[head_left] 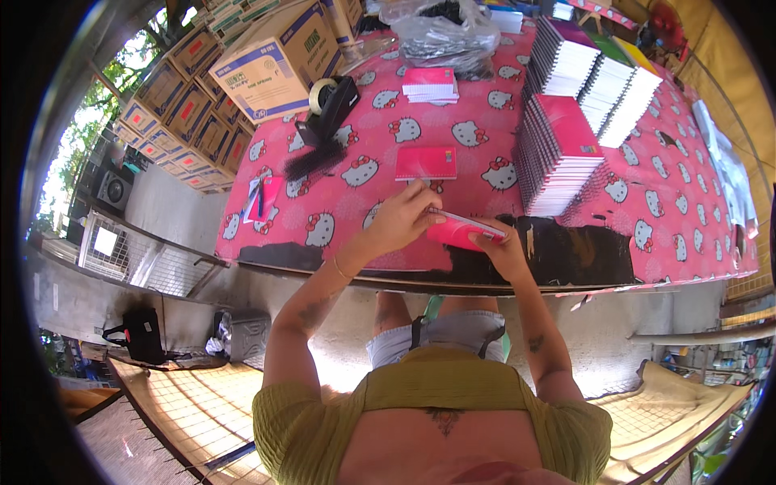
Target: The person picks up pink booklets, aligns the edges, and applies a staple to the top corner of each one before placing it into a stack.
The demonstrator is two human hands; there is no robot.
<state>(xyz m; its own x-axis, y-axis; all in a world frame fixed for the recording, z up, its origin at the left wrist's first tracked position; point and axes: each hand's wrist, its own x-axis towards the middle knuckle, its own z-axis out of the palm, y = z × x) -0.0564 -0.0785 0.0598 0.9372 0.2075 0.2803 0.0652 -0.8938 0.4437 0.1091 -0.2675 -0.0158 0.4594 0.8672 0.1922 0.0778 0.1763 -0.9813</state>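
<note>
Just above the table's near edge, a small pink notebook [461,234] is tilted between my two hands, a thin bound edge along its top. The left hand [404,217] pinches this edge at its left end with closed fingers. Around the other end, my right hand [507,249] is closed, thumb on the pink cover. Beyond them another pink notebook [426,162] lies flat. Farther back sits a low stack of small pink notebooks [430,84]. To the right rises a tall stack of pink spiral notebooks [558,158].
A pink patterned cloth [356,206] with torn black patches covers the table. At left are a tape dispenser [330,109], a black bristly bundle [317,160], and a pen [260,198] on pink and white pieces. Cartons [279,65], a plastic bag [444,40] and more notebook stacks [606,85] stand behind.
</note>
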